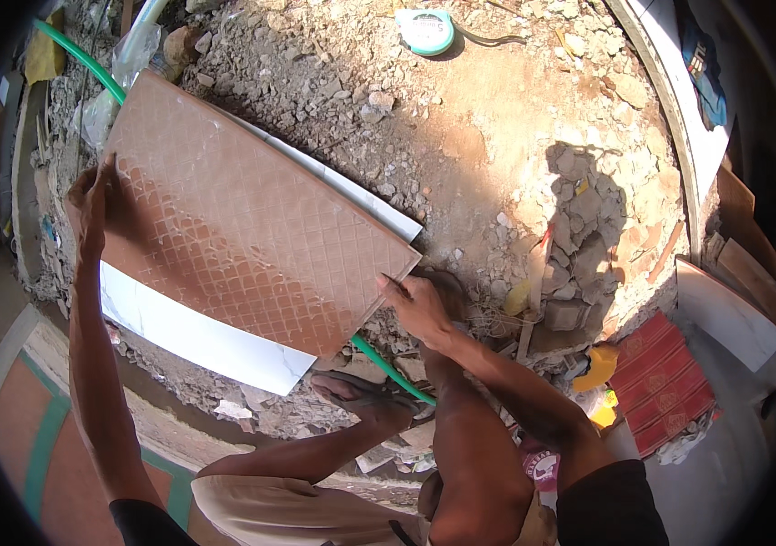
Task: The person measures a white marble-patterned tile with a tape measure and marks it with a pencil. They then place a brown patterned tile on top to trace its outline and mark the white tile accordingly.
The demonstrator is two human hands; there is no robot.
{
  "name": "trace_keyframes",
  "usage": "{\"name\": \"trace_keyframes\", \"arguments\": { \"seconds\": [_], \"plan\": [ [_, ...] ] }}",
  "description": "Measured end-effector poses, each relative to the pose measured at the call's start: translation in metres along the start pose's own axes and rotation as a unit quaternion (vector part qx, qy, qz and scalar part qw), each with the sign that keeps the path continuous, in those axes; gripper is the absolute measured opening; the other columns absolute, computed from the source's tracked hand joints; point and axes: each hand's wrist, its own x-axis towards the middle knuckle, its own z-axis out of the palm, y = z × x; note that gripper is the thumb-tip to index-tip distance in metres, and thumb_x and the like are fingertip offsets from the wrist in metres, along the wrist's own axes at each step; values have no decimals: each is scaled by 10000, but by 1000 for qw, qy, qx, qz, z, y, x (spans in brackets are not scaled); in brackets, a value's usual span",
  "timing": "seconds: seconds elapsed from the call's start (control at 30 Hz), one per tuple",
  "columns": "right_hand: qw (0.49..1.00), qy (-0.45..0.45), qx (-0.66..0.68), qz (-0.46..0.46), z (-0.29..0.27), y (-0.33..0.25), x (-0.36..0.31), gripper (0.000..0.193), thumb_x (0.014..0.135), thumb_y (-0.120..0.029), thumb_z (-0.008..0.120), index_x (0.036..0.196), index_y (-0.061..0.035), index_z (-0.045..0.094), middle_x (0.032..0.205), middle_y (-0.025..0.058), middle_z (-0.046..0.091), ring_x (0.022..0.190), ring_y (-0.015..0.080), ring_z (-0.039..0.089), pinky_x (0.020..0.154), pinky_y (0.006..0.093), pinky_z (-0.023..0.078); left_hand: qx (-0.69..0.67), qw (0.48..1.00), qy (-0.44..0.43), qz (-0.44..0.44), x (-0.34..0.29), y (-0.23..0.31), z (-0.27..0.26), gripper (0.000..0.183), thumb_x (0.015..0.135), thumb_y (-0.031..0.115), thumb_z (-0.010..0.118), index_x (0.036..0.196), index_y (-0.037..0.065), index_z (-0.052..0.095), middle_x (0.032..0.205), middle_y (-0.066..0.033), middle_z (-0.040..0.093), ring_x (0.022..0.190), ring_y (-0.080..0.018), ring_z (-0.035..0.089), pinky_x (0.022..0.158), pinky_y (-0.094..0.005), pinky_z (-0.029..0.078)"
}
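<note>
A large brown tile [233, 209], its face ribbed with a diamond grid and partly dusty, is tilted between my two hands. My left hand [90, 205] grips its left end, the fingers partly hidden behind the edge. At the lower right corner my right hand [417, 311] is closed on the short edge, thumb on the near face. Beneath the tile a white marbled tile [201, 318] shows along the lower and upper edges. A green hose [390, 371] comes out below the tile near my right hand.
Rubble and dirt [470, 146] cover the ground ahead. A tape measure [426, 32] lies at the far edge. To the right are a stick [536, 291], broken stones [568, 315], a red patterned sack [664, 382] and another white tile [729, 314]. My sandalled foot [356, 391] stands close below.
</note>
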Motion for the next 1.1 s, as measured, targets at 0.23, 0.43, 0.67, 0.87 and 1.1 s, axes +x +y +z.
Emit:
{"name": "trace_keyframes", "arguments": {
  "seconds": [0.23,0.43,0.67,0.87,1.1],
  "plan": [
    [999,-30,-2,-17,-12,-4,19,577,1016,-435,553,884,116,665,681,236,663,639,294,679,626,427,501,-47,999,12,13,8,-2,11,373,930,398,721,792,56,666,688,54,523,625,-47,394,581,-250,314],
    [993,-40,103,-28,-11,-10,12,523,1022,-393,546,958,109,676,765,207,730,717,305,716,711,397,528,-1,997,71,-11,-5,2,9,390,900,367,753,818,-10,701,698,17,595,647,-67,479,573,-261,366],
    [999,-36,19,-33,-8,2,20,521,1012,-408,555,881,68,720,772,143,750,717,254,709,727,362,529,11,994,95,-54,-20,9,13,486,872,416,772,1064,-30,751,756,-64,696,691,-105,583,657,-282,471],
    [999,-27,-6,-36,-12,0,17,572,1014,-424,563,806,82,732,738,142,749,555,170,603,620,329,491,42,987,146,-43,-27,10,18,524,847,442,788,1113,-9,750,922,-163,765,825,-186,707,791,-323,538],
    [998,-29,-10,-55,-18,-10,14,426,1008,-332,574,918,63,706,767,142,753,689,224,715,723,339,528,66,979,193,-17,-31,6,28,556,838,473,785,1132,3,743,1035,-206,750,937,-247,735,861,-349,543]
  ]
}}
